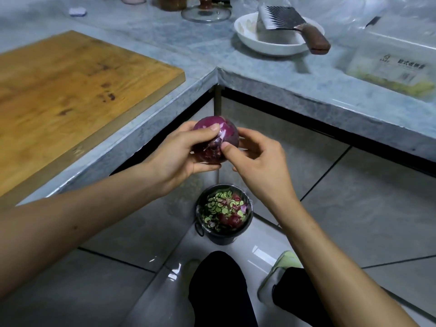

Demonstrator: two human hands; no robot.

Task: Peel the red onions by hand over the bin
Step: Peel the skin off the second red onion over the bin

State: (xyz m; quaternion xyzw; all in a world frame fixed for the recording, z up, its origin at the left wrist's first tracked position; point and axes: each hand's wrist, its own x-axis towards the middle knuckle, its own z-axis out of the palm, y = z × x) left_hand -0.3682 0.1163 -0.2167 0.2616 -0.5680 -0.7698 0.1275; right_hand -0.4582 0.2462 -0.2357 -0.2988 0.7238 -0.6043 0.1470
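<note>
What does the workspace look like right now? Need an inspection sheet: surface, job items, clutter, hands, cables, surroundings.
Surface: grey stone counter, L-shaped corner.
Job's things: red onion held above the bin, which holds green slices and red scraps.
Clutter: cutting board; white bowl with a crinkle cutter resting in it; plastic box.
Grippers: left hand grips the onion; right hand picks at its skin with the thumb.
Cables: nothing seen.
Surroundings: tiled floor, the person's legs and shoes.

Purple onion [215,140] — dark bin [224,237]

One red onion [215,138], one bin [224,214], one cutting board [70,90], one bowl [271,41].
</note>
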